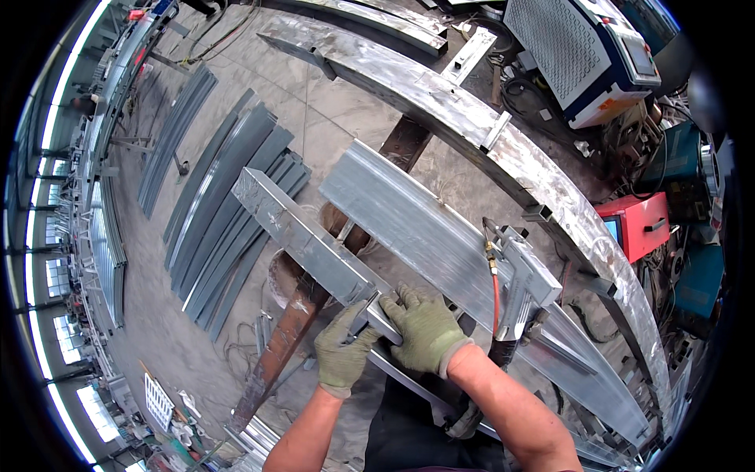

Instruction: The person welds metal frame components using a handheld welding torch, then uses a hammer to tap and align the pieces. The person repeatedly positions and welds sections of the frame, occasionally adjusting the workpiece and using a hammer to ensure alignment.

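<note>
Both my hands wear green work gloves and grip the near end of a long rectangular steel tube (295, 228). My left hand (344, 350) wraps the tube's left side at its end. My right hand (425, 330) presses on the right side and top of the same end. The tube runs up and to the left from my hands, raised above the floor. Right beside it lies a wide flat galvanised beam (409, 228). A handheld welding gun (523, 279) with an orange hose rests on that beam, just right of my right hand.
A long curved steel frame (503, 149) arcs from the top centre to the lower right. Stacked grey profiles (228, 212) lie on the concrete floor at left. A rusty beam (291, 330) runs under the tube. A white machine (582, 55), a red box (641, 224) and cables crowd the right.
</note>
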Available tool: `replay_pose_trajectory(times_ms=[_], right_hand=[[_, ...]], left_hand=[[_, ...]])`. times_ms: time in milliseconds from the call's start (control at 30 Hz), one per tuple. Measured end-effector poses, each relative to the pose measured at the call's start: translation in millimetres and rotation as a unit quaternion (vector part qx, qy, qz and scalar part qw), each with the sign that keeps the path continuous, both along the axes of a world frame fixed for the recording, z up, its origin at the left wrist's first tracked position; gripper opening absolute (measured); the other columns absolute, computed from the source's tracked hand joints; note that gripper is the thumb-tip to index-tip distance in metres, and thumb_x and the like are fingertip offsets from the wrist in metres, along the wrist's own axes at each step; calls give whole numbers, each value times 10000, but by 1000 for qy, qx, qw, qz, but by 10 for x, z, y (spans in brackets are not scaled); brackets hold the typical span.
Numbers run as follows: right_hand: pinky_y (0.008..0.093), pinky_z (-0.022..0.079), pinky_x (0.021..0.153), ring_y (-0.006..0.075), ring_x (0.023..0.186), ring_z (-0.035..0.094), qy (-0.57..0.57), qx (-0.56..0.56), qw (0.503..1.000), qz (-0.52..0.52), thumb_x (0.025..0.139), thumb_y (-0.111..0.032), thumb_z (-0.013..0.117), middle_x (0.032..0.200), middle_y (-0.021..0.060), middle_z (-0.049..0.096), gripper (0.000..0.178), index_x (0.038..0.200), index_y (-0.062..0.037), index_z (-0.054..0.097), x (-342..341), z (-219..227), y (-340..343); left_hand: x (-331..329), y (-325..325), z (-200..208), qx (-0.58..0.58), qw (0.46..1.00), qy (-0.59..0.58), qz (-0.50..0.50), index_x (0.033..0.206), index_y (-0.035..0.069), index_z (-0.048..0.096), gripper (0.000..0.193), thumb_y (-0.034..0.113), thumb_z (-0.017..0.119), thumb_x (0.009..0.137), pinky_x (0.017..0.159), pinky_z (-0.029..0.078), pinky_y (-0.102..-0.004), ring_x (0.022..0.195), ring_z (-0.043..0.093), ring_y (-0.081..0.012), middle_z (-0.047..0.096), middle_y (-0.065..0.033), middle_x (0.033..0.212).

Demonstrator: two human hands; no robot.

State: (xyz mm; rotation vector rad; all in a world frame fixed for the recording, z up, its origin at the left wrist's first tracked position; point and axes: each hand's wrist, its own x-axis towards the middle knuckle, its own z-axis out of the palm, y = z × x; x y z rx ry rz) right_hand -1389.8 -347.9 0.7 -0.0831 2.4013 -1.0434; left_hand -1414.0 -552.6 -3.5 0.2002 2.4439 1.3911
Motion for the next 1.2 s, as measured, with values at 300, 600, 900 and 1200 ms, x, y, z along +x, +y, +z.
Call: replay_pose_trajectory(times_ms=[300, 600, 900, 1200], right_hand=[[395, 616, 796, 299, 834, 794, 145, -122, 912, -364, 879, -45, 789, 905, 122, 806, 177, 1056, -37, 802, 1576, 998, 802], [531, 513, 990, 409, 1118, 670, -20, 374, 880, -293, 848, -275, 822, 1123, 182, 724, 404, 1183, -68, 733, 3052, -358, 1848], [559, 523, 862, 463, 982, 666, 42, 215, 930, -294, 883, -158, 782, 1005, 222, 700, 230, 1069, -55, 694, 3283, -521, 2160], [273, 359, 434, 80, 455, 475, -72, -68, 868, -487, 1154, -343, 540, 586, -21, 530, 348, 1117, -27, 683, 2766, 1426, 2237]], left_hand=[[50, -48, -3, -30, 998, -52, 11, 1334, -7, 750, 491, 137, 891, 887, 1032, 562, -385, 1178, 727, -239, 789, -144, 1269], [99, 151, 106, 31, 994, -93, 57, 1356, -34, 732, 473, 143, 867, 938, 1032, 537, -317, 1145, 686, -160, 774, -69, 1243], [21, -114, -79, 44, 996, -65, 39, 1344, 26, 757, 465, 200, 874, 930, 1085, 523, -331, 1217, 686, -179, 772, -78, 1312], [134, -117, -137, 0, 999, -22, 43, 1344, 75, 763, 541, 290, 921, 874, 1069, 550, -363, 1238, 728, -244, 783, -148, 1307]])
